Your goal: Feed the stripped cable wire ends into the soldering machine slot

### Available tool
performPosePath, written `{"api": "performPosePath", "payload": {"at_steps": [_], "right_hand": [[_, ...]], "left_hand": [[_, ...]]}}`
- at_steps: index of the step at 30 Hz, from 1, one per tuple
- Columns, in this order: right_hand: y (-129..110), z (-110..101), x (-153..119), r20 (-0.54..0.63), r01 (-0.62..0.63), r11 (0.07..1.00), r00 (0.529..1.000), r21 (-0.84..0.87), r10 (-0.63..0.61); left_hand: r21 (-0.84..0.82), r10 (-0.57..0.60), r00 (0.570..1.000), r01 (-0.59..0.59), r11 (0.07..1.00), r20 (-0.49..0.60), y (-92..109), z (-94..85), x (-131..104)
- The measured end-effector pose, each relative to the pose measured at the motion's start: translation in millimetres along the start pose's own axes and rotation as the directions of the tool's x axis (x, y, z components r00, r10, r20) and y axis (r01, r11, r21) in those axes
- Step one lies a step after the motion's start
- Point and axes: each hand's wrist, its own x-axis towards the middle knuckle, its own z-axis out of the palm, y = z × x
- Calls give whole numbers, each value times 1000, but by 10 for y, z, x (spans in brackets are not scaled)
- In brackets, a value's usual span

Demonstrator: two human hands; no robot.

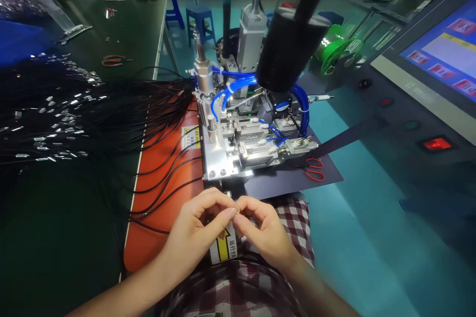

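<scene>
Low in the centre of the head view, my left hand (203,225) and my right hand (262,223) meet fingertip to fingertip. Thumb and index finger of each are pinched together around something too small to make out. Just beyond them stands a metal machine (219,158) with blue air tubes (241,81). Beneath my hands is a white label with a yellow arrow (223,249). Several black cables (163,178) run over the orange-red mat (152,235) to the left of my left hand.
A large bundle of black cables with shiny ends (55,114) lies at the left. Red-handled scissors (315,169) rest right of the machine, and red-handled pliers (116,60) on the dark table. A control panel with a screen (446,54) and a green spool (336,52) are at the right.
</scene>
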Motion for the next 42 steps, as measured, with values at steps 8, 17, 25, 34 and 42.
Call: {"api": "performPosePath", "payload": {"at_steps": [8,17,25,34,42], "right_hand": [[33,73,-10,-70,7,998,997,-59,-12],[77,91,-29,-134,40,995,990,-95,-53],[106,127,-15,-180,62,987,980,-150,-89],[14,-49,-4,-123,-22,994,992,103,34],[47,-32,39,-68,-11,972,997,233,28]], "left_hand": [[-280,-281,960,266,922,-14,-86,44,-33],[-269,-226,973,228,936,38,-34,-6,30],[-351,-339,940,333,875,46,35,-10,-20],[-382,-357,928,371,847,109,15,-56,-5],[-388,-357,918,396,832,171,-7,-80,-48]]}}
